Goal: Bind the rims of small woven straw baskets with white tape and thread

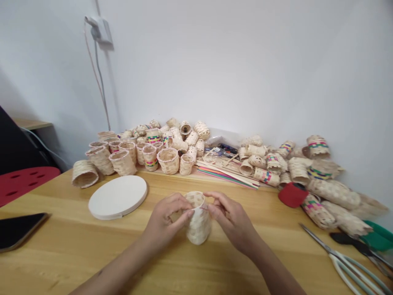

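Observation:
A small pale woven basket (199, 227) stands in front of me, its round mouth tilted a little towards me. My left hand (170, 215) is closed on the left side of its rim, thumb outside and fingers at the edge. At the right of the rim, my right hand (229, 217) is closed in a pinch, with the index finger touching the far edge. A thin dark line shows by the right thumb tip, too small to name. The basket's lower part is slightly blurred.
A white roll of flat tape (118, 196) lies left, beyond a phone (21, 231). Many woven baskets (123, 162) crowd the wall side, with coloured strips (227, 176) between the piles. White-handled scissors (344, 258), black-handled scissors (353, 243) and a red object (292, 195) lie right.

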